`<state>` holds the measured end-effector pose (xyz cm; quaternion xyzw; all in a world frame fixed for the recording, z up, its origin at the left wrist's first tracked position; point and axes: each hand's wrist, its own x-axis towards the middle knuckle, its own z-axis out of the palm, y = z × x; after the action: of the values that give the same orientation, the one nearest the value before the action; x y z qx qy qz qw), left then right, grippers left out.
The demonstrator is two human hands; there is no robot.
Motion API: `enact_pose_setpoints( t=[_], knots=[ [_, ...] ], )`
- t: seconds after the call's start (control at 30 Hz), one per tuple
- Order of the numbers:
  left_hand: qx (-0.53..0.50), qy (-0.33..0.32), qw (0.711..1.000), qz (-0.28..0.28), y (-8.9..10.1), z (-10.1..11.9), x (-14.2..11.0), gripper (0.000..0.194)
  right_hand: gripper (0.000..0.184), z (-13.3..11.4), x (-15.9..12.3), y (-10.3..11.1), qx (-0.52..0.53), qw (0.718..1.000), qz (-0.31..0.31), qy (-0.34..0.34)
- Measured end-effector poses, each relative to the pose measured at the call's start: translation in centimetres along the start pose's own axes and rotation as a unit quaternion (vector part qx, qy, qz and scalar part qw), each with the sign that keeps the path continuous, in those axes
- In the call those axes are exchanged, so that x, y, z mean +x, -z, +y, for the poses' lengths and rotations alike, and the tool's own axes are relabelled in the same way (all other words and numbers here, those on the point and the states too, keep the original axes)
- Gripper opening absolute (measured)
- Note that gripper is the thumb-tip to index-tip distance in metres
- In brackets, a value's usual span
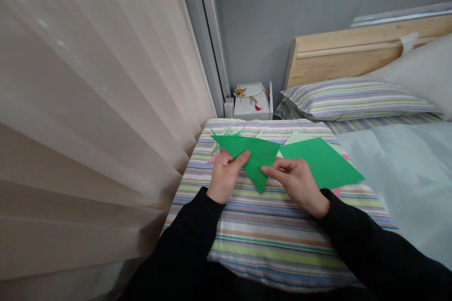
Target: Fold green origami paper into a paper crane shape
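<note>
head view: the left hand (225,177) pinches the green triangle (259,149) under its thumb, and the right hand (296,179) grasps the triangle's right edge. it is above a striped cloth (278,240); just beyond its left part lie spiky green pieces (237,132), to its right a green sheet (321,162), well behind it a wooden headboard (328,59).

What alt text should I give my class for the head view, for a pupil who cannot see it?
A person's left hand and right hand hold a green paper triangle over a striped cloth. A green sheet lies to the right, and pointed green pieces lie partly hidden behind the triangle.
</note>
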<state>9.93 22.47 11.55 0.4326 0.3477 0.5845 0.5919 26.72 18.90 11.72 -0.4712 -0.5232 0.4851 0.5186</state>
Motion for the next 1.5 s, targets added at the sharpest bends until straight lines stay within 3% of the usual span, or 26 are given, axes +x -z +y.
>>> enact_pose_setpoints(
  t=[0.43, 0.7, 1.07, 1.23, 1.33, 1.5],
  knots=[
    [-0.108, -0.005, 0.993, 0.045, 0.4, 1.4, 0.8, 0.025, 0.039, 0.2, -0.4, 0.1, 0.000, 0.999, -0.044, -0.019],
    [-0.131, -0.041, 0.986, 0.094, 1.0, 1.6, 1.5, 0.018, 0.042, 0.1, -0.5, 0.1, -0.020, 0.997, -0.061, -0.040],
    [-0.190, -0.058, 0.956, 0.216, 2.3, 2.6, 2.3, 0.016, 0.046, 0.0, -0.8, 0.2, -0.030, 0.995, -0.080, -0.051],
    [-0.199, -0.007, 0.971, 0.131, 1.9, 2.6, 1.5, 0.043, 0.043, 0.7, -0.5, 0.5, -0.012, 0.998, -0.044, -0.039],
    [-0.130, -0.007, 0.987, 0.092, 1.3, 2.3, 1.0, 0.030, 0.045, 1.0, -0.3, 0.6, -0.025, 0.999, -0.018, -0.028],
    [-0.065, -0.066, 0.989, 0.111, 1.2, 1.9, 1.1, 0.027, 0.046, 1.0, -0.2, 0.7, -0.035, 0.998, -0.025, -0.037]
  ],
)
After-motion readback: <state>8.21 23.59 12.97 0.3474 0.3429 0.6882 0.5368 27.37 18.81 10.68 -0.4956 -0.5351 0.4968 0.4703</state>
